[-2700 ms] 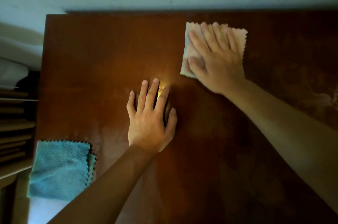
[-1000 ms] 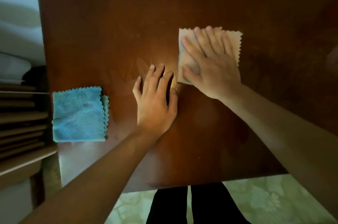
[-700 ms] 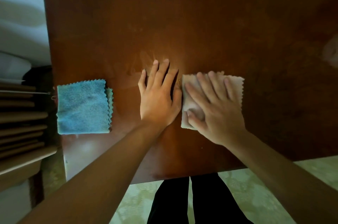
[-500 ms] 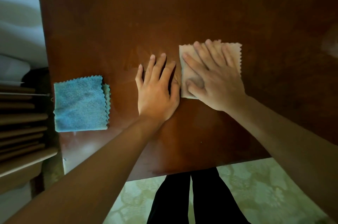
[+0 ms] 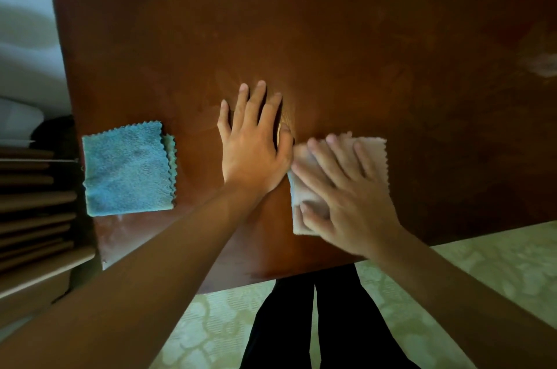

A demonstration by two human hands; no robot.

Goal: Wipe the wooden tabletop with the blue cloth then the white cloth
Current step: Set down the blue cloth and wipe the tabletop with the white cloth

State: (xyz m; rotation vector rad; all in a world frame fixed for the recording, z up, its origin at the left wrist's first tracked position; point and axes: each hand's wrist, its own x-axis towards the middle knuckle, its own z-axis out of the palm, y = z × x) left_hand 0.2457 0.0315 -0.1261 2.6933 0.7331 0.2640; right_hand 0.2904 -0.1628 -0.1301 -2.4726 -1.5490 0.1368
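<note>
White cloth (image 5: pixel 373 154) lies flat on tabletop (image 5: pixel 331 36), near the front edge, right of centre. Folded roughly rectangular, long axis running front-to-back, zigzag edge on its right and far sides. Right hand (image 5: pixel 346 196) lies palm-down on it, fingers straight and spread, pressing, not curled round it; hand and cloth slightly motion-blurred. Left hand (image 5: pixel 253 151) flat on bare wood just left of the cloth, fingers straight, holding nothing; its thumb side touches or nearly touches the cloth's left edge, cannot tell which.

Blue cloth (image 5: pixel 128 169) folded, roughly square, at the table's left edge, well apart from the hands, pinked edge toward the right, a second layer peeking out on that side. Untouched.

Open wood: wide bare stretch beyond the hands and to the right; narrow strip between white cloth and front edge. Pale smear (image 5: pixel 542 65) at far right.

No labels or writing readable.

Below the table: dark trouser legs (image 5: pixel 307 323), pale green patterned floor (image 5: pixel 482 263). Slatted wooden furniture (image 5: pixel 30 217) at left.
</note>
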